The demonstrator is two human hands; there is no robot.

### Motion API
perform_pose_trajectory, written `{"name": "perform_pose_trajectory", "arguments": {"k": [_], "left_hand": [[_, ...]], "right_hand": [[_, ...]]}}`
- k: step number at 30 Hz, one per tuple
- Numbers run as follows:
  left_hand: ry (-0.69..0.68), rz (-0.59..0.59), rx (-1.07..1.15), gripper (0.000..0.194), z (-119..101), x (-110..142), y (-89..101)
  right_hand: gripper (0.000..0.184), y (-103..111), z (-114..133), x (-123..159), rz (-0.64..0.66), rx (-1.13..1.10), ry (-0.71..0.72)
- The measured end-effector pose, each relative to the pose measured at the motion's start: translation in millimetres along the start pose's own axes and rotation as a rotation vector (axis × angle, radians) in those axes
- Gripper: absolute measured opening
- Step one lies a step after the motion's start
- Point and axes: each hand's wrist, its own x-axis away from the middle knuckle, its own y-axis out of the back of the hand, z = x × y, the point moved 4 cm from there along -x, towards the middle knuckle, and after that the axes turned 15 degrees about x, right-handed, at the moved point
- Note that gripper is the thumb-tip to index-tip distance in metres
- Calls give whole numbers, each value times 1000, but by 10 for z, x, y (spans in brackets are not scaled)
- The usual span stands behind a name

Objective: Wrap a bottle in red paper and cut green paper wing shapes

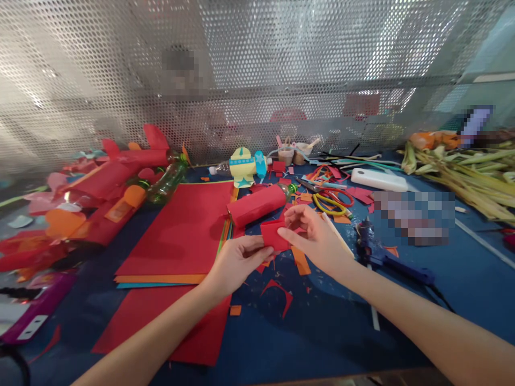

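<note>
Both forearms reach in over the blue table; left hand and right hand pinch one small red paper piece between them, held above the table.

Judged light, limp and easily creased; grip best at opposite edges. Red paper sheets lie left, paper-wrapped bottle just behind, glue gun right, scraps beneath.

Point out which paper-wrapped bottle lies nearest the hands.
The red-wrapped bottle with the green cap, lying on its side just beyond the left hand and right hand. The yellow-wrapped bottle lies farther back.
</note>
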Motion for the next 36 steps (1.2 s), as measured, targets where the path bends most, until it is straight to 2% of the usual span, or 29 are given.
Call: {"name": "perform_pose_trajectory", "arguments": {"k": [5,12,19,22,26,31,34,36], "left_hand": [[14,13,-25,13,-13,14,-33],[26,40,-12,19,1,7,-16],[90,58,160,43,-1,8,-10],[106,60,160,41,21,-12,0],[99,27,140,38,31,-29,14],[81,-8,309,44,44,-53,46],[54,-46,273,37,52,-69,81],[40,-109,229,34,56,-75,119]], "right_hand": [[14,28,30,-26,54,29,-15],[13,34,41,-3,29,41,-5],[15,30,29,-17,47,19,-36],[14,29,36,-14,57,34,-41],[12,22,26,-21,65,44,-20],[17,12,16,-21,49,-21,24],[19,-3,41,5,83,-75,33],[29,-12,54,20,108,-149,30]]}}
